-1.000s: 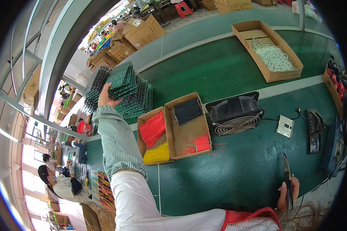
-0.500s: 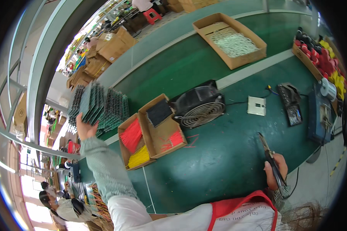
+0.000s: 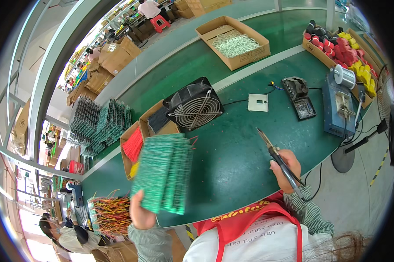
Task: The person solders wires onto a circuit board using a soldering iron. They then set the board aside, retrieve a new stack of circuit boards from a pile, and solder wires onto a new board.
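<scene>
Raised over the near left of the green table, my left hand (image 3: 142, 212) grips a green circuit board panel (image 3: 162, 170) by its lower edge. The panel is blurred, with rows of pins or leads; whether it is one panel or more I cannot tell. My right hand (image 3: 288, 168) is closed around the dark handle of a soldering iron (image 3: 273, 150), its metal tip pointing away and to the left above the bare tabletop. Behind the panel, partly covered by it, are cardboard boxes with red wires (image 3: 133, 146). Stacked circuit board panels (image 3: 112, 122) stand at the left.
A black fan (image 3: 196, 105) with a wire guard stands mid-table. To its right lie a white plate (image 3: 258, 102), a dark open tray (image 3: 299, 98) and a blue solder feeder (image 3: 336, 109) with a spool. Cardboard trays (image 3: 254, 56) sit farther back. A person works at the left.
My left hand has come from the stacks toward me, now with a green circuit board panel in it. The soldering iron remains in my right hand; the whole view has shifted.
</scene>
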Tool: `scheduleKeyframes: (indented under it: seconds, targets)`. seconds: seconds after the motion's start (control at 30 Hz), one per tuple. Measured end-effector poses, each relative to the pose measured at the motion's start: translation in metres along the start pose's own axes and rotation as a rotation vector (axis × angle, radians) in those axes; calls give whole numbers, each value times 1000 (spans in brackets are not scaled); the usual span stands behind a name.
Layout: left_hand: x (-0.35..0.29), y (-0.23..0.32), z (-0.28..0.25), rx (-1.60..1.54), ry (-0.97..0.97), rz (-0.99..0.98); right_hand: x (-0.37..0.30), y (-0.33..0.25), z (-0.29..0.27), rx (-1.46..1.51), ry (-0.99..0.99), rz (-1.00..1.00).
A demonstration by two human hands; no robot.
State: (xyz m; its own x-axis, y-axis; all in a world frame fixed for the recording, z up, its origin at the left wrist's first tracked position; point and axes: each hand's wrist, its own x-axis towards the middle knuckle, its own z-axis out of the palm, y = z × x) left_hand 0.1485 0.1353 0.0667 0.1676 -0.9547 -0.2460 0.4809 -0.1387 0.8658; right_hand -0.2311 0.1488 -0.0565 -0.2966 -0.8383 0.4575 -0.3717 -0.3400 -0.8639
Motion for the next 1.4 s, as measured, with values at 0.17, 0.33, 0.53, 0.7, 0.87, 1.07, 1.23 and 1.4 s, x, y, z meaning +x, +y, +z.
scheduleKeyframes:
  seconds: [0.17, 0.33, 0.53, 0.7, 0.87, 1.07, 1.23, 1.4]
  targets:
    - [-3, -75, 46, 79, -178, -121, -8, -7, -2, 59, 20, 90]
    - [-9, -127, 76, 34, -205, -132, -11, -17, -1, 129, 55, 149]
    - [-33, -126, 72, 278, -432, -196, -2, -20, 13, 305, 17, 220]
    - [-21, -90, 58, 705, -339, -43, 4, -22, 28, 251, -59, 211]
    - [-6, -73, 55, 951, -443, -121, 15, -26, 43, 182, -128, 201]
    - [0, -79, 63, 829, -614, -310, 26, -33, 54, 148, -124, 97]
    - [11, -77, 64, 901, -673, -262, 37, -35, 55, 141, -159, 80]
    - [31, -77, 53, 1172, -760, -241, 35, -23, 55, 123, -173, 115]
